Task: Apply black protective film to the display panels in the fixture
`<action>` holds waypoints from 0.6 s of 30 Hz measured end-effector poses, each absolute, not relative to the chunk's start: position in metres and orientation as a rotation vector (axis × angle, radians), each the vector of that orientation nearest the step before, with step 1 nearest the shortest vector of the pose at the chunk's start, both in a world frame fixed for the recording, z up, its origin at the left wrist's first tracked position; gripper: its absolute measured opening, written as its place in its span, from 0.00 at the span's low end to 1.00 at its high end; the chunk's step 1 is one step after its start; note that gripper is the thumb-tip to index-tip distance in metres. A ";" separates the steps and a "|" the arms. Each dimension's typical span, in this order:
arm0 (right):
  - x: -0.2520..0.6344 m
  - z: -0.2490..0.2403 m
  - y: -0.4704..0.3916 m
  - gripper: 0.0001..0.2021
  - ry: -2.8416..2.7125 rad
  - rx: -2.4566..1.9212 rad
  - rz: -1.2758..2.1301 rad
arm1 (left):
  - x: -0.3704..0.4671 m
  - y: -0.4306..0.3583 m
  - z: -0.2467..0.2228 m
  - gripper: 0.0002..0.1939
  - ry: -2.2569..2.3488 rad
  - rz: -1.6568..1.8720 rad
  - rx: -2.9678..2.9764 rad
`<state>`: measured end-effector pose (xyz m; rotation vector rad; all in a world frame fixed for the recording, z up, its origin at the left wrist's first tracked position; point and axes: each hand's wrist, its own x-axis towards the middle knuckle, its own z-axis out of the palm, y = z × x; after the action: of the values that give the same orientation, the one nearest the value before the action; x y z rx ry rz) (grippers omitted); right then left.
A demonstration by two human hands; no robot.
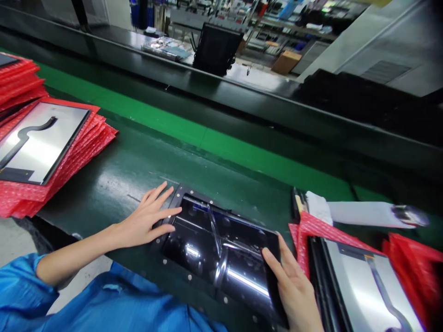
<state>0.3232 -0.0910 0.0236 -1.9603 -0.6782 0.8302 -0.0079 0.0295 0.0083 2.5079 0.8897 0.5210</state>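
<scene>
Two hands, one black screen panel (238, 263), right at the tabletop's (138, 161) near edge! The right hand (294, 286) has its end pinched between thumb and fingers; the left hand (152, 216) is spread wide, fingertips at the opposite end. Beneath sits one dark frame (178, 271) studded with pale dots. Count the silver-backed panels: two, one ribbon cable apiece! One (62, 147) tops the red bubble-wrap sleeves (79, 161) at the tabletop's left, near the edge; the other (353, 276) lies at the right, between red wrap (339, 228) and more red wrap (411, 267). Sleeves overlap too much to count, their contents hidden.
</scene>
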 end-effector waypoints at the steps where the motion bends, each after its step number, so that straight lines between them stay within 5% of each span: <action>1: 0.322 0.023 -0.091 0.45 -0.679 -1.953 0.828 | -0.008 0.029 0.008 0.24 0.901 0.500 2.495; 18: 0.299 0.033 -0.097 0.43 -0.632 -1.948 0.744 | -0.003 0.025 0.015 0.28 0.746 0.360 2.638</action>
<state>0.2992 -0.0971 0.0332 -1.9483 -0.6320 0.7440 -0.0025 0.0254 0.0148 2.6380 0.7464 0.3603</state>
